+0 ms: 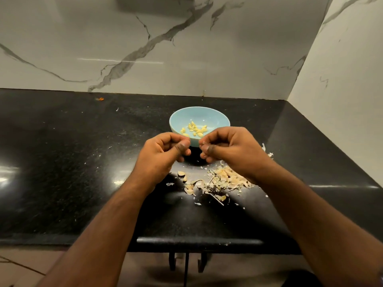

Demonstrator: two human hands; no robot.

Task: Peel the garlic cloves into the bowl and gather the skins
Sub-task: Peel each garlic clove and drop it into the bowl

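Garlic cloves (195, 129), peeled and yellow, lie in the blue bowl (215, 118) at frame center on the black tabletop (72, 162). Left hand (163, 154) and right hand (230, 149) hover just below the bowl, fingers curled, thumbs pressed to fingertips; whether they pinch anything I cannot tell. Skins (223, 179) and a few unpeeled cloves (182, 175) lie lower right of center.

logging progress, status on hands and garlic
Both hands curled, contents hidden. Peeled cloves in bowl. Skins piled nearside. Nothing blocking.
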